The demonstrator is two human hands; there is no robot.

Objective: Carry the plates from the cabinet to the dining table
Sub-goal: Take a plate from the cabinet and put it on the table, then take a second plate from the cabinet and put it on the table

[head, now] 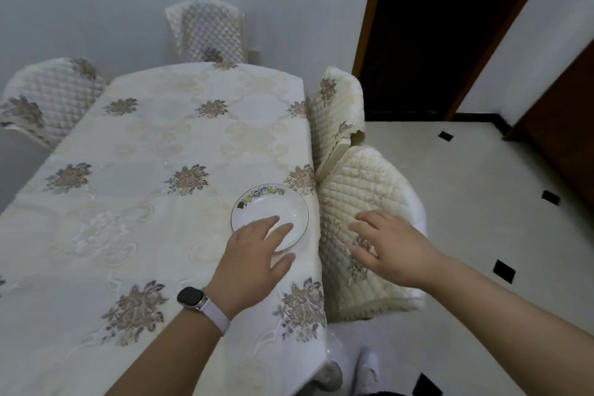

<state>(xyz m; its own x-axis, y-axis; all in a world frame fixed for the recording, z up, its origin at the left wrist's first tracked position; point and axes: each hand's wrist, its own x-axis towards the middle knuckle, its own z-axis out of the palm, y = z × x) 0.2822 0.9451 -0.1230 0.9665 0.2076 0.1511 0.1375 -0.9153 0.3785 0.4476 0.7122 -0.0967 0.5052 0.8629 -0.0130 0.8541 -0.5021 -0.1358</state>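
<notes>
White plate (268, 204) on tablecloth (144, 138), left grip (250, 254) flat-fingered over plate, right grip (392, 247) spread, empty, above chair (363, 177)

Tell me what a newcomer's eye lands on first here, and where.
A white plate with a painted rim sits near the right edge of the floral-clothed table, the left hand open over its near side. The right hand is spread over the quilted chair beside it.

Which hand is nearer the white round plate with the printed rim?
Left. The left hand overlaps the near edge of the white round printed-rim plate; the right hand is off to its right, over the cream quilted chair cover.
</notes>
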